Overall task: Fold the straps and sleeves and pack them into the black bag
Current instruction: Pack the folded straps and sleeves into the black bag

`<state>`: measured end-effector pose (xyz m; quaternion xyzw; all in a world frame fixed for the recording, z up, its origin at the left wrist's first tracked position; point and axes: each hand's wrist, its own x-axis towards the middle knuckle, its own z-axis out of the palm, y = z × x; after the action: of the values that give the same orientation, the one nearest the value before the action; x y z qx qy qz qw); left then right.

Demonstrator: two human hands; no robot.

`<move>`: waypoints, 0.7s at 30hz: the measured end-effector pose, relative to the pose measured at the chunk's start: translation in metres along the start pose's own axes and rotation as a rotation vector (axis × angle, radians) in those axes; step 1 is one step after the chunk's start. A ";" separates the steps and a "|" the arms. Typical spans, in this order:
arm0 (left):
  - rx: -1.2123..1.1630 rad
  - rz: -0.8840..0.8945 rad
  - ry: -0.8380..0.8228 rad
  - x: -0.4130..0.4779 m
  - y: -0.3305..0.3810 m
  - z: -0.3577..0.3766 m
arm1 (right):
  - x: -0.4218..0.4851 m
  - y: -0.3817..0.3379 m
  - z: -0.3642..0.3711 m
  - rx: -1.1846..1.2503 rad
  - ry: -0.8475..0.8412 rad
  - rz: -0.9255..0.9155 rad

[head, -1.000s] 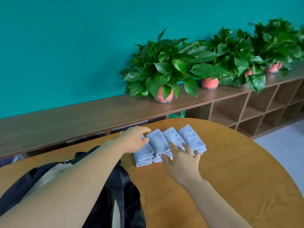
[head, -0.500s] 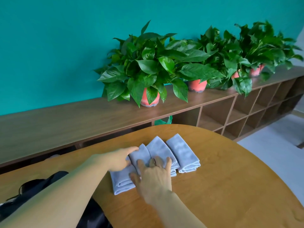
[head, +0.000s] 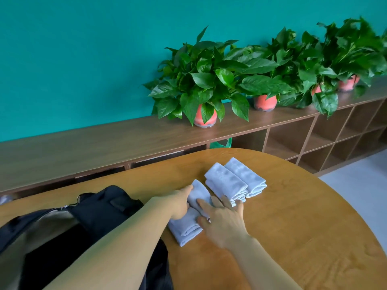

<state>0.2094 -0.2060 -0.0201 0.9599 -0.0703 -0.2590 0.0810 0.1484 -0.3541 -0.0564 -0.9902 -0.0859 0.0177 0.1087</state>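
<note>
Change: pulled nearest folded cloth (head: 186,231) clear of two other folded cloths (head: 225,181), now just beside black bag (head: 100,208).
Hands: left hand (head: 179,204) flat against its left edge, right hand (head: 225,221) spread over top and right edge; both unclenched, pressing inward.
Handling: probably light, soft, floppy; best squeezed by both long edges, keeping folds.
Room: round wooden surface (head: 293,227), cubby shelf (head: 104,143) with potted plants (head: 201,80), teal wall (head: 83,59).

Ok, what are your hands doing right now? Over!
Left hand and right hand both flat against the nearest folded cloth. Two more folded cloths beside it on the table. Black bag at left, nothing between.
</note>
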 end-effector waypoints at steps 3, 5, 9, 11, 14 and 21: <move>-0.008 -0.062 0.022 -0.015 0.011 0.016 | -0.014 0.006 -0.001 -0.001 -0.017 -0.023; -0.007 -0.109 0.032 -0.024 0.019 0.024 | -0.021 0.011 -0.002 0.002 -0.042 -0.032; -0.012 -0.181 0.046 -0.045 0.037 0.036 | -0.037 0.019 -0.008 0.002 -0.072 -0.049; 0.004 -0.214 0.049 -0.052 0.046 0.041 | -0.045 0.023 -0.012 -0.007 -0.083 -0.053; 0.025 -0.249 0.044 -0.062 0.058 0.049 | -0.054 0.029 -0.018 -0.011 -0.100 -0.047; 0.029 -0.248 0.038 -0.095 0.081 0.069 | -0.071 0.051 -0.024 0.107 -0.132 -0.023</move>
<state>0.0852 -0.2765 -0.0171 0.9670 0.0466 -0.2480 0.0360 0.0884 -0.4203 -0.0426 -0.9786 -0.1034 0.0863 0.1556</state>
